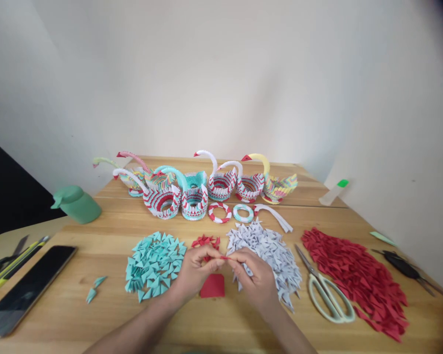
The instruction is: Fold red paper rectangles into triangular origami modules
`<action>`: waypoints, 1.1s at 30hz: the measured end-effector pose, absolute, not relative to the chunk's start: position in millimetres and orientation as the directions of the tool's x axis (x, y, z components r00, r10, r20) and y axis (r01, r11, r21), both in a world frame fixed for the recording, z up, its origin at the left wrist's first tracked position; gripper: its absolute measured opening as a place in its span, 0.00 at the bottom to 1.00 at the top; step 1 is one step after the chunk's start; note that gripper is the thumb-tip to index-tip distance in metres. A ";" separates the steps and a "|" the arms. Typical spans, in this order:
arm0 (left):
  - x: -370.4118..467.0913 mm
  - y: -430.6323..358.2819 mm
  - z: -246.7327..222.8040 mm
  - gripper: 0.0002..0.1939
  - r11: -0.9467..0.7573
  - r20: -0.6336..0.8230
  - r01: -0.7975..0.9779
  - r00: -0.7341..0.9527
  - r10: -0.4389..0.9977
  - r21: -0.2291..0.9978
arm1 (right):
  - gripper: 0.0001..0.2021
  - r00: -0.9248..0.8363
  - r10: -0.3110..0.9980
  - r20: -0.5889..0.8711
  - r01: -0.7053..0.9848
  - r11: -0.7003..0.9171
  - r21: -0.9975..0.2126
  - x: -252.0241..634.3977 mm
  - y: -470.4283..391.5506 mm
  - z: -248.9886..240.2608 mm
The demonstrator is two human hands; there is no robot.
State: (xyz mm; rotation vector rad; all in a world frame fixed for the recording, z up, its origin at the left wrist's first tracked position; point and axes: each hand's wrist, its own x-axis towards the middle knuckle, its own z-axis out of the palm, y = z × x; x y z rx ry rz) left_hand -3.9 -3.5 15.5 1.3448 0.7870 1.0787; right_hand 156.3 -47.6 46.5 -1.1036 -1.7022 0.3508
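My left hand and my right hand meet at the fingertips in the middle, pinching a small piece of red paper between them. Below them on the table lies a flat red paper sheet. Just behind my left hand is a small heap of red folded pieces, partly covered by the fingers. A pile of teal folded pieces spreads out left of my left hand. White folded pieces lie behind and to the right of my right hand.
Several paper swans stand at the back, with two paper rings before them. Scissors and a red pile lie right. A phone and green pot are left.
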 end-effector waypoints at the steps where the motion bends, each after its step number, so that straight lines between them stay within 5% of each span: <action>1: -4.0 -3.4 14.9 0.14 -0.096 0.142 -0.146 0.346 0.928 0.985 | 0.07 -0.051 0.804 0.593 0.503 0.533 -0.680 156.4 -48.0 46.0; 10: -2.6 -5.7 16.1 0.16 0.054 0.048 -0.245 0.392 0.919 0.968 | 0.08 -0.003 0.841 0.542 0.450 0.485 -0.750 153.3 -48.2 47.0; 21: -2.6 -4.8 14.5 0.16 0.008 0.093 -0.242 0.403 0.910 0.970 | 0.07 -0.031 0.853 0.521 0.465 0.474 -0.748 152.2 -44.5 43.6; 26: -5.0 -6.3 16.3 0.12 -0.273 0.274 -0.055 0.356 0.893 0.960 | 0.07 -0.032 0.845 0.533 0.492 0.478 -0.728 150.6 -47.2 39.1; 30: -7.9 -7.1 23.9 0.08 -0.625 0.555 0.126 0.349 0.755 0.770 | 0.07 -0.031 0.838 0.545 0.478 0.491 -0.728 150.0 -48.9 36.5; 33: -11.8 -1.2 26.4 0.08 -0.719 0.633 0.156 0.374 0.677 0.677 | 0.07 -0.040 0.863 0.504 0.451 0.466 -0.762 152.1 -46.2 32.6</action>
